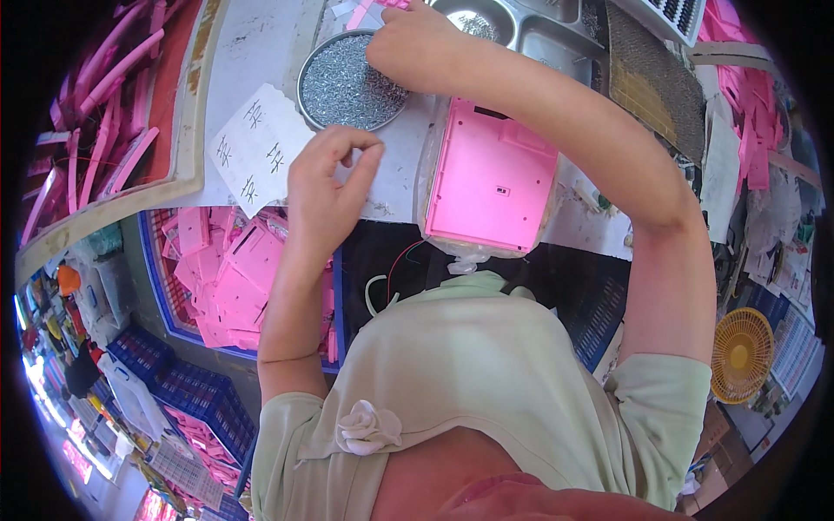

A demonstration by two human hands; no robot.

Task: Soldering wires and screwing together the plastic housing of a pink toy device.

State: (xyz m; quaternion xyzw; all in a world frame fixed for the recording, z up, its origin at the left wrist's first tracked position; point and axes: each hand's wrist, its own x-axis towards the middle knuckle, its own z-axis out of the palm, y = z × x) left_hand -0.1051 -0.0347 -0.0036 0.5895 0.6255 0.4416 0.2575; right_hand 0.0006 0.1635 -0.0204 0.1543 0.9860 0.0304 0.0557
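Pink plastic panel (491, 182) lies on the table (261, 52); right hand (408, 43) reaches over a dish of screws (347, 82), grip unclear; left hand (326, 187) pinches fingertips together.

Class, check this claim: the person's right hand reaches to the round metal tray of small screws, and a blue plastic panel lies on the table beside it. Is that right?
Not quite. In the head view the right hand does reach to the round tray of screws, but the panel beside it is pink, not blue.
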